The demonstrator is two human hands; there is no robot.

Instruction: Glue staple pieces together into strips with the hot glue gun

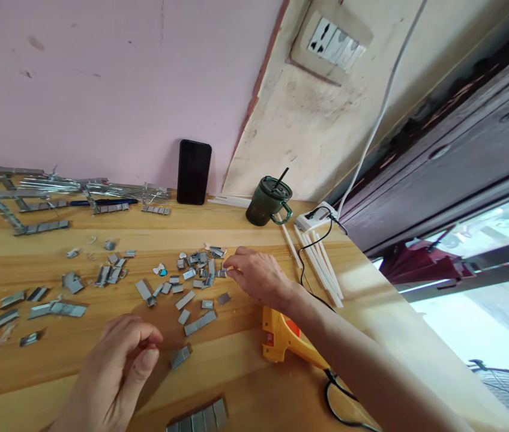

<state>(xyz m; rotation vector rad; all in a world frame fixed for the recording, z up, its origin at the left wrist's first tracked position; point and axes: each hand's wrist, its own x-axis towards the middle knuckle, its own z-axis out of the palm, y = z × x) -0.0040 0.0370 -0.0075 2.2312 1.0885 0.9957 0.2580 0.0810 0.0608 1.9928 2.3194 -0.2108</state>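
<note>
Cluster of small silver-grey rectangular pieces (210,275), seemingly folded sheet, lies mid-table on pale striped wood. Likely very light, fairly stiff, smooth enough to slip, easily creased if squeezed; best taken by opposite edges, fingertip grip. Right hand (259,276) at cluster's right edge, thumb and fingertips narrowly spaced; cannot tell whether a piece is pinched. Left hand (113,372) over near side of table, loosely curled, thumb just off the fingers, nothing seen between.

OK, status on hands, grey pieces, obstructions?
Right hand at grey pieces, grip unclear. Left hand loosely curled, apparently empty. Orange tool partly hidden by right forearm.
</note>
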